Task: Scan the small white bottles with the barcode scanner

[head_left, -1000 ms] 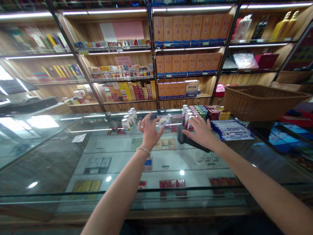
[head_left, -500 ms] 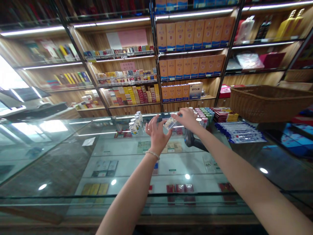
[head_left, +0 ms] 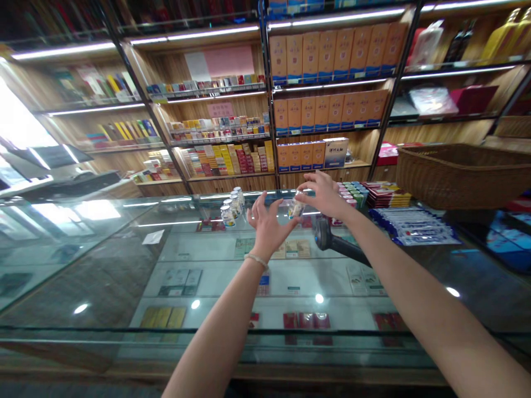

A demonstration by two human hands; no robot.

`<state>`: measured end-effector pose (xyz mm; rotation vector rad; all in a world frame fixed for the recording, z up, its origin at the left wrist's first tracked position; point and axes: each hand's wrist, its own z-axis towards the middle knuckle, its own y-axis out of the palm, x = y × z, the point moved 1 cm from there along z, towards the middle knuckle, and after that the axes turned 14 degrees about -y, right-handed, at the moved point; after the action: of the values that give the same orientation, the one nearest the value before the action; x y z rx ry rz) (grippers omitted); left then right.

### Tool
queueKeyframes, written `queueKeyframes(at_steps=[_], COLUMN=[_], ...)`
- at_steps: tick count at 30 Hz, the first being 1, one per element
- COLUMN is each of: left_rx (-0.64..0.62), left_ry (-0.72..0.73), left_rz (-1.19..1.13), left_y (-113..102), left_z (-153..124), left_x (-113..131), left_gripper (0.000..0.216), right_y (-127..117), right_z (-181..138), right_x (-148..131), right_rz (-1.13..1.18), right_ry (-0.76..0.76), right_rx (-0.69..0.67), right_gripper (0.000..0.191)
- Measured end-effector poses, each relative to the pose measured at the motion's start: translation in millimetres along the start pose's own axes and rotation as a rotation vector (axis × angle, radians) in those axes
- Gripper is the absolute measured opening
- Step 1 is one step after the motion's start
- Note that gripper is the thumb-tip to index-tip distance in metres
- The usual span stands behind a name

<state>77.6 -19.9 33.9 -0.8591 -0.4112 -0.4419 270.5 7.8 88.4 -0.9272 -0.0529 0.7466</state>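
Note:
Both my hands meet above the glass counter point(head_left: 124, 260). My right hand point(head_left: 323, 194) pinches a small clear bottle point(head_left: 296, 207) from above. My left hand point(head_left: 267, 224) sits just below and left of it, fingers spread, its fingertips close to the bottle. A row of small white-capped bottles point(head_left: 232, 205) stands on the glass to the left of my hands. Several small bottles with coloured caps point(head_left: 350, 192) stand to the right, behind my right wrist. A dark handheld scanner point(head_left: 327, 240) lies on the glass under my right forearm.
A big wicker basket point(head_left: 456, 174) stands at the right on the counter. Blue and white packets point(head_left: 415, 229) and red boxes point(head_left: 388, 196) lie beside it. Wooden shelves with orange boxes point(head_left: 327, 110) and cigarette packs point(head_left: 228, 157) fill the back wall. A till point(head_left: 62, 182) is at the left.
My right hand left the coloured-cap bottles and came over to take the small bottle that my left hand was holding. My left hand has opened beneath it.

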Motion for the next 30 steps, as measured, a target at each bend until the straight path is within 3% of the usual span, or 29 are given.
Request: queueKeyframes(at_steps=[8, 14, 22, 30], left_rx=[-0.197, -0.144, 0.026, 0.006], left_ry=[-0.021, -0.014, -0.146, -0.187], left_rz=[0.035, 0.039, 0.043, 0.118], left_y=[-0.1, 2.0, -3.9, -18.3], left_z=[1.3, -0.2, 3.1, 4.0], left_x=[-0.5, -0.4, 5.0, -4.7], left_gripper=[0.034, 0.026, 0.029, 0.029], right_y=[-0.4, 5.0, 10.1, 24.4], right_z=[-4.6, -6.0, -6.1, -11.7], right_x=[-3.4, -10.5, -31.2, -37.9], right_rz=[-0.029, -0.059, -0.318, -0.412], right_ry=[-0.153, -0.197, -0.229, -0.306], right_rx=[-0.139, -0.127, 0.133, 0.027], right_gripper=[0.036, 0.035, 0.030, 0.041])
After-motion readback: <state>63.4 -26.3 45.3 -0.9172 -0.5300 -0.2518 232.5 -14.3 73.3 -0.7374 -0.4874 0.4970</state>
